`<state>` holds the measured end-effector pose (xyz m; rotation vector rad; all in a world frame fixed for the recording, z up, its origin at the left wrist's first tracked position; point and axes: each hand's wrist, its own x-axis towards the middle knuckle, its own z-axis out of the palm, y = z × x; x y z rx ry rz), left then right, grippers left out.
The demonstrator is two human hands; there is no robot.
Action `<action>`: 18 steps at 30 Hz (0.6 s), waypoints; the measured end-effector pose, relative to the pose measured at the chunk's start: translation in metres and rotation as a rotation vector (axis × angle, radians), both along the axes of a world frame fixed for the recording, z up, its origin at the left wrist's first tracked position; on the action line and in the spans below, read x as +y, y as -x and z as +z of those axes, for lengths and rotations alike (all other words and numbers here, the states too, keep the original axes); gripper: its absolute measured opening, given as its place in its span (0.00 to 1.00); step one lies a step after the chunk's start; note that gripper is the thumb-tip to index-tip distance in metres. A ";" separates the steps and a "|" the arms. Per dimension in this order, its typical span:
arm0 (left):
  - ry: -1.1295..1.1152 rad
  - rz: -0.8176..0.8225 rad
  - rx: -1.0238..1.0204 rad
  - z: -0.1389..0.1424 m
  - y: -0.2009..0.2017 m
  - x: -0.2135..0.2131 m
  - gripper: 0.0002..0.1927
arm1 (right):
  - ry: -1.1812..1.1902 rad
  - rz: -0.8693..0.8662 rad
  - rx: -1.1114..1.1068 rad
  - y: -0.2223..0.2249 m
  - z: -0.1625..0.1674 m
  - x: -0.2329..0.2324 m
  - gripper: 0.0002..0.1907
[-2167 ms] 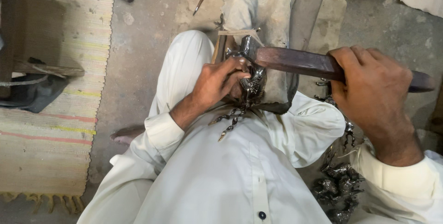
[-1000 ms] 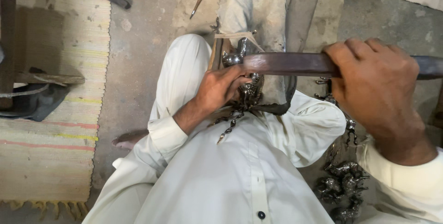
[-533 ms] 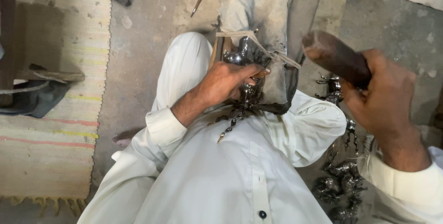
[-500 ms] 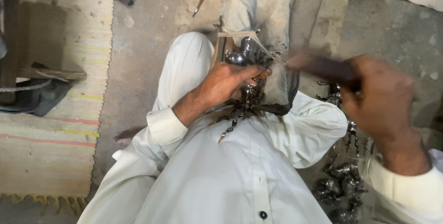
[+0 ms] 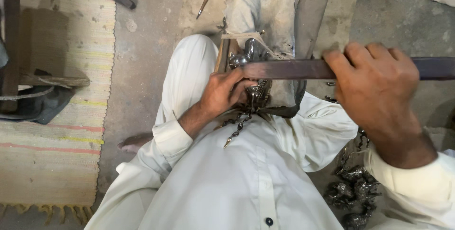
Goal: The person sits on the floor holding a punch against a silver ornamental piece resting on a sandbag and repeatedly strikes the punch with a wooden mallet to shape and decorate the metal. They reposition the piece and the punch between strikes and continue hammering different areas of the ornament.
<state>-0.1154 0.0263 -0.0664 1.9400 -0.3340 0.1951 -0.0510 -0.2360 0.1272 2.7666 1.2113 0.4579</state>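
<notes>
A: Far left first. What lies there?

B: Striped woven mat (image 5: 52, 116) on the concrete floor (image 5: 142, 59). A dark wooden frame (image 5: 14, 45) stands along the mat's left edge, grey cloth (image 5: 33, 104) bunched below it. A bare foot (image 5: 135, 142) shows at the mat's right edge.

A: Then the left hand?

B: The left hand (image 5: 225, 95) is curled shut around a shiny metal piece (image 5: 246, 69), fingers wrapped tight, pressing it against a wooden post (image 5: 222, 54) between the knees. A twisted metal rod (image 5: 237, 128) hangs out below the palm, over the white tunic (image 5: 246, 182).

A: Behind it?

B: A block wrapped in grey cloth (image 5: 265, 12), with a small pointed tool (image 5: 203, 6) on the floor just to its left.

A: And the right?

B: The right hand (image 5: 374, 83) is closed in a full fist on a long dark flat file (image 5: 294, 69), held level; its tip lies across the metal piece, touching it.

A: Lower right corner?

B: A heap of dark metal castings (image 5: 350, 194) on the floor beside the right sleeve. Shapes too dim to tell.
</notes>
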 end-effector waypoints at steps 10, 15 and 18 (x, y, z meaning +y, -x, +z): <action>0.011 0.106 -0.112 0.008 0.000 -0.005 0.13 | 0.088 -0.054 -0.033 -0.005 0.012 0.021 0.17; 0.062 0.096 -0.133 0.005 0.003 -0.007 0.12 | 0.214 -0.039 -0.087 -0.003 0.013 0.019 0.17; 0.083 0.103 0.075 0.005 0.004 -0.010 0.12 | 0.065 -0.058 -0.010 -0.003 0.015 0.015 0.16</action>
